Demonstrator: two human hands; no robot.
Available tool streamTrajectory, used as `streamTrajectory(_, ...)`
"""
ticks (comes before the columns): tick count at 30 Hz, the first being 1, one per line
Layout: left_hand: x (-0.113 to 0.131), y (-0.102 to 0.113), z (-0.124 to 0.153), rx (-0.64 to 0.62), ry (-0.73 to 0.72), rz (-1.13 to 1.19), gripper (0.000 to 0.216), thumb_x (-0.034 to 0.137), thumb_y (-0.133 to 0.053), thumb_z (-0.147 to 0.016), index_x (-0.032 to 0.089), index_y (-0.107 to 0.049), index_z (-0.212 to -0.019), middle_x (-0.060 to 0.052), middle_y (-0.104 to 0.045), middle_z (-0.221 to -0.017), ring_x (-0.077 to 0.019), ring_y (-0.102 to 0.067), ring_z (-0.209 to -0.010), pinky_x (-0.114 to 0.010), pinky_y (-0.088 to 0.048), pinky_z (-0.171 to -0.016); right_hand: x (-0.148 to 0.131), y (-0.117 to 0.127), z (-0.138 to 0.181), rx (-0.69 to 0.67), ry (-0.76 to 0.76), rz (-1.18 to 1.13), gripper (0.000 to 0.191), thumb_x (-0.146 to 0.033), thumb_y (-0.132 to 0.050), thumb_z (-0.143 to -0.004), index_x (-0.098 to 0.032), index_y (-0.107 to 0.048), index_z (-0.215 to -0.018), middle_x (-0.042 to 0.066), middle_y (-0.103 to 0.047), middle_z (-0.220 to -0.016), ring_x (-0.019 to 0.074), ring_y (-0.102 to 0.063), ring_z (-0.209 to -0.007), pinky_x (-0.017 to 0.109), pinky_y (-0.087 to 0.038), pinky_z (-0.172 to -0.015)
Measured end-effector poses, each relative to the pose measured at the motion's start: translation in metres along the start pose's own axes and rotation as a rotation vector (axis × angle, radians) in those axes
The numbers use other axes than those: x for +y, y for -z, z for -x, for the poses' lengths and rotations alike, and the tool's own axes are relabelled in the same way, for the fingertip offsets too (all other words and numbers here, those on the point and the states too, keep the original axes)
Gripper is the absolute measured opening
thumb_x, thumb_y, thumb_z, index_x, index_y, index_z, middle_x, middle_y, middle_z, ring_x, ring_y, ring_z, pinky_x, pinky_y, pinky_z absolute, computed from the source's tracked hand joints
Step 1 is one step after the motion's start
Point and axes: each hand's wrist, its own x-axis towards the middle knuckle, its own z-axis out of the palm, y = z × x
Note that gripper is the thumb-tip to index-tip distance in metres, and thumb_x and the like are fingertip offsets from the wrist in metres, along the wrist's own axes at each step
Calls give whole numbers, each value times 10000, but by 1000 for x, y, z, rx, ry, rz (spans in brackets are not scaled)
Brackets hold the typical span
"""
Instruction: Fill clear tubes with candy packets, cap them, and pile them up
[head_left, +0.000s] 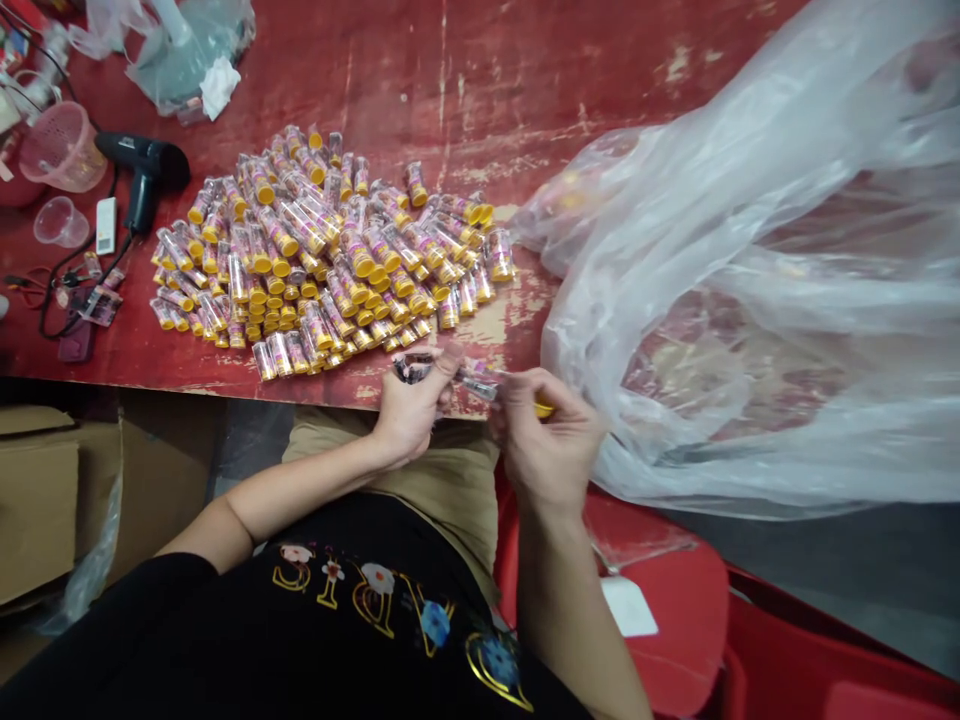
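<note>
Your left hand (409, 405) is closed around a small tube (412, 368); your right hand (547, 450) pinches a yellow-capped tube (480, 383). Both sit at the table (525, 80) edge, just beside the pile of tubes (330, 250), apparently keeping reach short. The pink labels are too small to read.

Small packing workshop for hand assembly, not a home or shop. Evidence: worn red-painted bench (480, 60), paint scraped to bare wood along the near edge; heap of small clear tubes with yellow caps (322, 250) across the middle of the bench; black hot-air gun (142, 170) with trailing cord near the left edge; pink plastic basket (60, 145) at the far left corner; large clear plastic sack (750, 280) draped over the right edge; cardboard cartons (37, 500) stacked below the left side.
</note>
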Motion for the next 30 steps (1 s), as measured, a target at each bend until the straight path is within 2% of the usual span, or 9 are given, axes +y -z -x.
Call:
streamTrajectory(2, 3, 0, -3, 24, 65, 36, 599, 540, -978, -616, 187, -504, -712, 91, -458, -590, -27, -395, -474, -175, -268, -438, -4, 6, -1, -37, -67, -206, 368, -611, -702, -914, -244, -722, -928, -2, -557, -795, 118, -548, -669, 266, -528, -632)
streamTrajectory(4, 6, 0, -4, 9, 142, 80, 604, 516, -993, -604, 184, -504, -729, 89, -466, -619, -21, -399, -479, -165, -269, -435, -12, 12, -2, -6, -35, -290, 339, -534, -773, -869, -297, -749, -1109, 25, -604, -973, 156, -633, -856, 365, -616, -859)
streamTrajectory(6, 8, 2, -5, -30, 206, 105, 601, 480, -1008, -590, 180, -512, -748, 91, -469, -633, -18, -402, -479, -155, -270, -431, -20, 14, -2, 52, 53, -296, 343, -434, -836, -836, -330, -761, -1154, 28, -604, -1040, 173, -650, -971, 457, -587, -1057)
streamTrajectory(8, 8, 3, -4, -73, 248, 119, 593, 444, -1016, -587, 180, -511, -754, 92, -472, -643, -17, -409, -478, -149, -270, -427, -24, 12, -1, 75, 128, -312, 300, -407, -838, -851, -339, -773, -1137, 24, -594, -1017, 174, -655, -987, 506, -552, -1132)
streamTrajectory(13, 8, 4, -3, -148, 297, 120, 539, 408, -990, -652, 184, -509, -746, 94, -465, -628, -25, -416, -471, -153, -275, -423, -11, 0, 1, 185, 262, -158, 363, -494, -811, -872, -308, -767, -1181, 48, -638, -998, 212, -681, -952, 503, -607, -1024)
streamTrajectory(18, 11, 2, -2, -145, 284, 105, 525, 402, -988, -656, 189, -523, -774, 95, -484, -642, -27, -439, -465, -159, -287, -421, 5, 8, 11, 339, 369, 60, 380, -431, -884, -809, -328, -810, -1167, 51, -646, -1058, 196, -657, -894, 344, -604, -764)
streamTrajectory(21, 13, 1, 1, -142, 277, 74, 542, 420, -992, -646, 188, -518, -767, 90, -491, -644, -29, -447, -472, -160, -289, -423, 8, 17, 19, 293, 379, 179, 378, -419, -869, -826, -345, -808, -1192, 60, -645, -1069, 216, -668, -926, 324, -579, -681)
streamTrajectory(27, 13, 2, 7, -184, 207, 69, 536, 438, -1001, -629, 172, -561, -784, 91, -472, -601, -21, -415, -478, -153, -264, -433, 5, 29, 33, 18, 411, 372, 451, -334, -618, -1020, -372, -649, -1469, 99, -686, -1235, 254, -671, -1155, 463, -563, -1026)
streamTrajectory(30, 9, 2, 9, -222, 165, 49, 595, 514, -1007, -572, 173, -572, -790, 87, -493, -578, -26, -407, -460, -165, -266, -426, 6, 26, 34, -29, 394, 327, 479, -259, -674, -982, -388, -665, -1443, 78, -698, -1196, 218, -691, -1083, 396, -596, -934)
